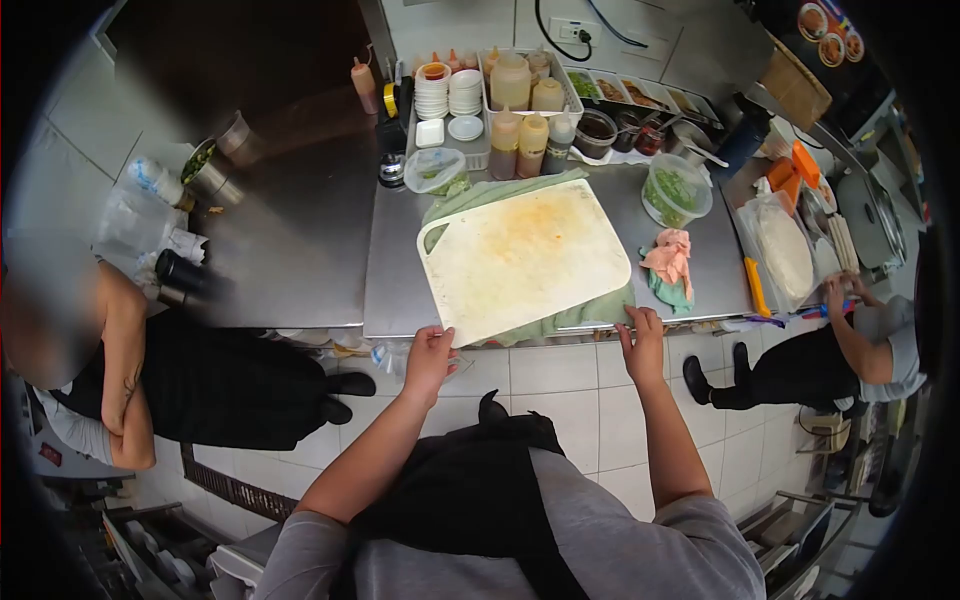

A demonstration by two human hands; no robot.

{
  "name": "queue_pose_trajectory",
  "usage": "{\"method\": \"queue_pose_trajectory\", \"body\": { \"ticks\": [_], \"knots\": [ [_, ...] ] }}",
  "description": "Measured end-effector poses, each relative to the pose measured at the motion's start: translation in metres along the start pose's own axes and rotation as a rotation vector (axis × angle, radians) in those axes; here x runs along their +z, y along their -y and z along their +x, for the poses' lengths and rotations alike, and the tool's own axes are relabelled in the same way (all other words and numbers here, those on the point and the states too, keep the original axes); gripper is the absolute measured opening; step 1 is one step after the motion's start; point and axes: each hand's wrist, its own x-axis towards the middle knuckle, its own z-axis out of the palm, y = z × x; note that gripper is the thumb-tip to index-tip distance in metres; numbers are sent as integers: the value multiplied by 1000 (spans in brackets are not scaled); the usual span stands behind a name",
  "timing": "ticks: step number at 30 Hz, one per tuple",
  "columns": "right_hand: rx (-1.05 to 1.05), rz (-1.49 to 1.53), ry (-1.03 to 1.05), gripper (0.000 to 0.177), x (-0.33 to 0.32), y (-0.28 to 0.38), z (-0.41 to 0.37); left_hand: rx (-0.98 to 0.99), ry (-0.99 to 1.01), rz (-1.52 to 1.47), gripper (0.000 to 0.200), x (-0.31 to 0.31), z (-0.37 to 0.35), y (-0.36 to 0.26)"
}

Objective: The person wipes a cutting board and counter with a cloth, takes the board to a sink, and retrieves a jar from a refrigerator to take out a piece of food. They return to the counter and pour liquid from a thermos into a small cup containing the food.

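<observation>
A white cutting board (530, 265) with yellowish-orange stains lies at an angle on a green cloth (585, 308), which shows along its front and back edges. My left hand (430, 362) is closed at the board's near left corner, thumb and fingers against it. At the counter's front edge, my right hand (643, 345) has its fingers bent at the cloth's near right corner, apart from the board. Just beyond that hand lies a crumpled pink and green cloth (668, 268). Behind it stands a clear tub of green leaves (676, 192).
Squeeze bottles (531, 145), stacked white dishes (432, 98) and a lidded tub (437, 172) line the back of the steel counter (395, 270). One person with folded arms (125, 370) stands at left; another person (850, 345) works at right near an orange-handled tool (754, 287).
</observation>
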Motion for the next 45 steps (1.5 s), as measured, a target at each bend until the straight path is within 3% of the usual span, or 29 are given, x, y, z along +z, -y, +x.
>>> {"method": "queue_pose_trajectory", "body": {
  "ticks": [5, 9, 13, 14, 20, 25, 26, 28, 33, 35, 36, 41, 43, 45],
  "knots": [
    [-10, 84, 7, 31, 6, -10, 7, -25, -71, -112, 40, 10, -3, -14],
    [1, 123, 14, 28, 2, -6, 8, 54, 21, -15, 44, 21, -3, -35],
    [101, 203, 92, 26, 1, -6, 11, 281, 102, -108, 39, 36, 3, -35],
    [3, 154, 52, 23, 2, -8, 12, 281, 133, -176, 38, 39, 2, -35],
    [5, 136, 39, 19, 6, -8, 13, 318, 301, -500, 37, 28, -9, -33],
    [103, 131, 70, 16, 2, -2, 16, 183, 202, -556, 42, -91, -46, -42],
    [128, 115, 60, 16, 3, -3, 15, 251, 218, -578, 41, -124, -50, -38],
    [74, 119, 11, 15, 4, -5, 13, 328, 113, -586, 41, -193, -55, -23],
    [196, 62, -4, 15, 4, 9, 11, 459, -170, -616, 44, -315, -45, -21],
    [250, 42, -32, 17, 6, 17, 14, 483, -320, -591, 44, -337, -28, -29],
    [189, -25, -72, 18, 8, 17, 14, 488, -337, -584, 44, -345, -18, -31],
    [272, -10, -73, 19, 5, 25, 4, 449, -348, -618, 44, -370, 32, -19],
    [282, -31, -98, 20, 6, 24, 0, 381, -268, -423, 45, -378, 50, -13],
    [331, -45, -76, 20, 5, 26, -1, 198, -295, -222, 59, -373, 53, -15]
  ]
}}
